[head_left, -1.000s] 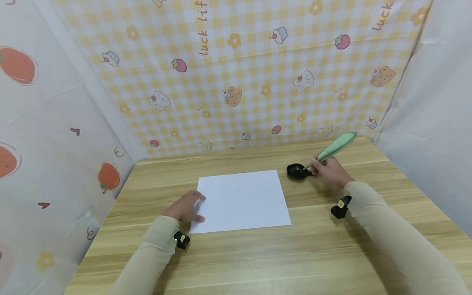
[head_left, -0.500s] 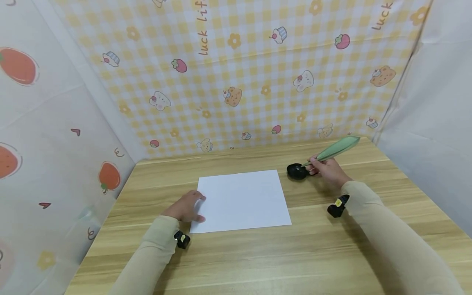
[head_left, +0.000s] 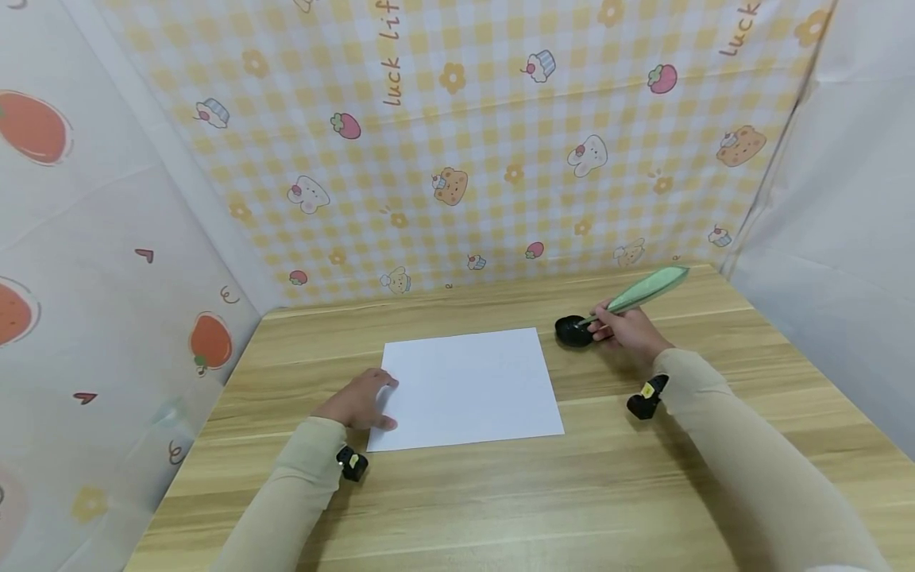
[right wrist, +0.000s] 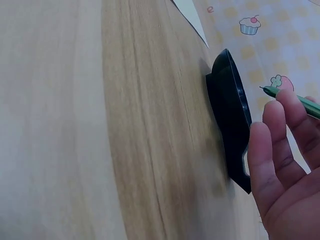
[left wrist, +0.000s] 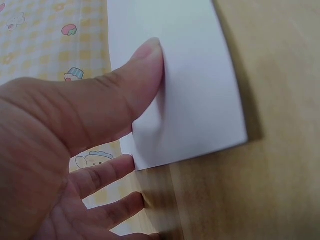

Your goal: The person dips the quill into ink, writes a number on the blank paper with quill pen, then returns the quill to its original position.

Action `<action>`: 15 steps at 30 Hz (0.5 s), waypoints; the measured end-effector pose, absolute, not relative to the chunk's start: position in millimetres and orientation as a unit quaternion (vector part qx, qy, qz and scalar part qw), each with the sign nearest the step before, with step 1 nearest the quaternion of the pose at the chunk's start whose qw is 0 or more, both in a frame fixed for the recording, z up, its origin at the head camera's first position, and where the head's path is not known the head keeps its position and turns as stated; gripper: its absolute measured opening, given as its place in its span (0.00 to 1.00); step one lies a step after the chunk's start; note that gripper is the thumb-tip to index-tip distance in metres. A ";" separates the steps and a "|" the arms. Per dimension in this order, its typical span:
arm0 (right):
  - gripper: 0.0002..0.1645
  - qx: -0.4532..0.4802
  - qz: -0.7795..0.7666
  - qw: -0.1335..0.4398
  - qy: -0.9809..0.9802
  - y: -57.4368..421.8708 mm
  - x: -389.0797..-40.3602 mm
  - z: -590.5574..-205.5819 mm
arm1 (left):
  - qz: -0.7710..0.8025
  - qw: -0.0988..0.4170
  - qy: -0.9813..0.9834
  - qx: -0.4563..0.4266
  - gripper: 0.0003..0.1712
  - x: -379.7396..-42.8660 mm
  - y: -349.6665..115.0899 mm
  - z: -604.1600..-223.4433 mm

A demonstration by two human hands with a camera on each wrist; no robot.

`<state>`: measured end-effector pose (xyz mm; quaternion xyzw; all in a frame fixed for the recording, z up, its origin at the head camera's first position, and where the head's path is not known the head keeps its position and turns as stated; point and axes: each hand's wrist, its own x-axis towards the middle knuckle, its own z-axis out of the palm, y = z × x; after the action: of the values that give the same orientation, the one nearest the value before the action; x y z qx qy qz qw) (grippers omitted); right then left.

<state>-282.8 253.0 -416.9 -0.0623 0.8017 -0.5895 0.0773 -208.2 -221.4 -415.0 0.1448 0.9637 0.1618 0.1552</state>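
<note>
A blank white sheet of paper (head_left: 468, 389) lies on the wooden table. My left hand (head_left: 357, 401) rests on its left edge; in the left wrist view the thumb (left wrist: 142, 75) lies on the paper and the other fingers are spread beside its edge. My right hand (head_left: 632, 330) pinches a green leaf-shaped pen (head_left: 650, 287), its wide end pointing up to the right. The fine pen tip (right wrist: 267, 90) is over a small black dish with a handle (head_left: 572, 332). Whether tip and dish touch, I cannot tell. The right fingers partly hide the handle.
The wooden table (head_left: 457, 508) ends at a yellow checked cloth backdrop (head_left: 493, 127). White cloth walls (head_left: 851, 199) stand at both sides. Black wrist cameras (head_left: 646, 397) hang beneath both sleeves, close to the table.
My right hand has moved a little to the left, bringing the pen tip farther over the black dish. The left hand and the paper have stayed in place.
</note>
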 end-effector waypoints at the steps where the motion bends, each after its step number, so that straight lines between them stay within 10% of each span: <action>1: 0.25 -0.061 -0.594 0.081 0.798 252.0 -282.3 -415.9 | 0.161 0.155 0.964 0.145 0.39 -208.2 -221.2 -414.7; 15: 0.27 -0.063 -0.554 0.103 0.824 245.7 -290.2 -413.5 | 0.164 0.155 0.964 0.138 0.39 -208.0 -221.7 -415.6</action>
<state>-290.2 245.7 -413.5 -0.0632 0.8239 -0.5537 0.1032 -208.0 -221.7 -415.6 0.1383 0.9643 0.1641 0.1550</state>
